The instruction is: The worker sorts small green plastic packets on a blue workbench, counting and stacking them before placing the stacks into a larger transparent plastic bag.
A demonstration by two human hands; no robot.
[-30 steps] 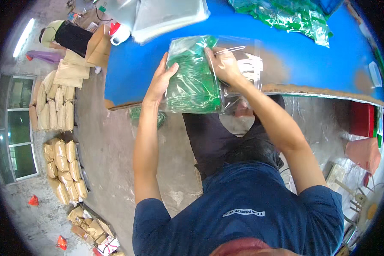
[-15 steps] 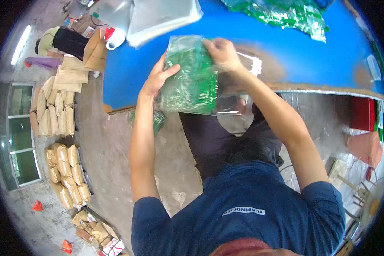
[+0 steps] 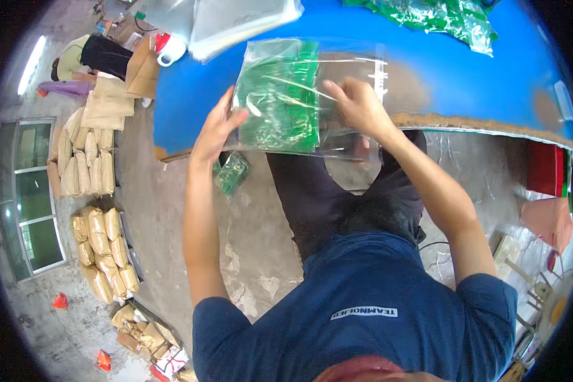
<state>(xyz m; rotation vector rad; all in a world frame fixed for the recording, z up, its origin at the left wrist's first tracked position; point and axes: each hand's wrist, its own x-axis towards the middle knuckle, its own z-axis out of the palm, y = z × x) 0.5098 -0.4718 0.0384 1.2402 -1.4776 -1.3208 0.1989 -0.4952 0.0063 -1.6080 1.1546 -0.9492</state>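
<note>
A clear plastic bag (image 3: 350, 63) with a stack of green packets (image 3: 277, 105) in its left part lies across the front edge of the blue table. My left hand (image 3: 218, 132) grips the bag's left edge, thumb on top and the other fingers partly hidden. Over the unfilled right part, my right hand (image 3: 363, 108) is closed with its fingers curled, pinching the clear film. A crease runs through the film from the packets toward those fingers. The bag's lower edge hangs past the table above my lap.
Flat clear bags (image 3: 242, 25) are stacked at the table's far left, near a red-and-white jug (image 3: 170, 49). More green packaging (image 3: 426, 22) lies at the back right. A green packet (image 3: 232, 173) is below the table edge. Brown sacks (image 3: 105, 251) line the left floor; another person (image 3: 105, 60) bends there.
My right hand has moved down and right, off the green packets onto the clear film. The bag now lies flatter and spreads farther right. My left hand has shifted slightly left and down.
</note>
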